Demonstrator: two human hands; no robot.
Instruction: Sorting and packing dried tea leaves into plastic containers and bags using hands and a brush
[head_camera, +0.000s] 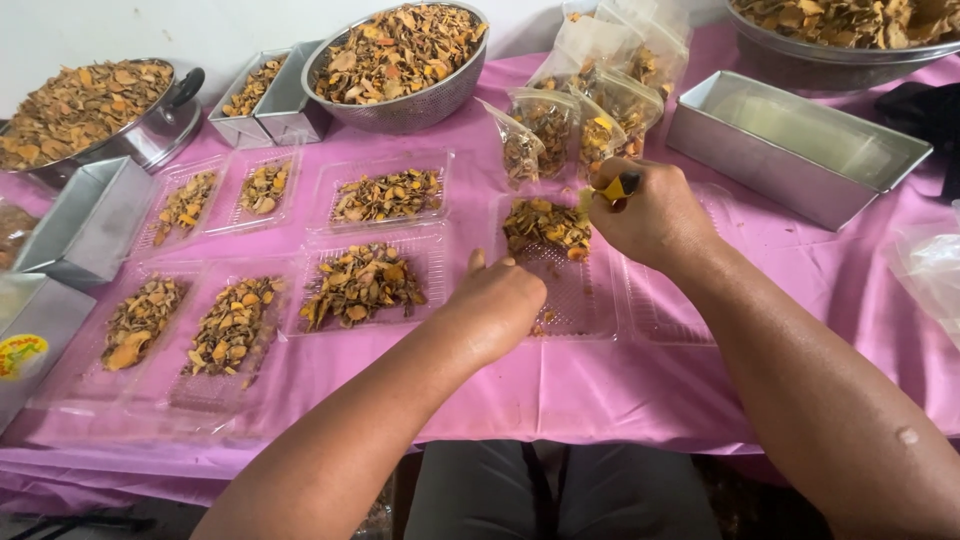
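My right hand grips a small yellow scoop with a black tip over the far edge of a clear plastic tray. That tray holds a small heap of dried yellow-brown slices. My left hand rests curled on the tray's near left edge, fingers closed, holding nothing I can see. Several other clear trays of the same dried slices lie to the left on the pink tablecloth.
A metal colander full of slices stands at the back, a pan of slices at far left, another bowl at top right. Filled clear bags stand behind the tray. An empty metal loaf tin sits right; more tins left.
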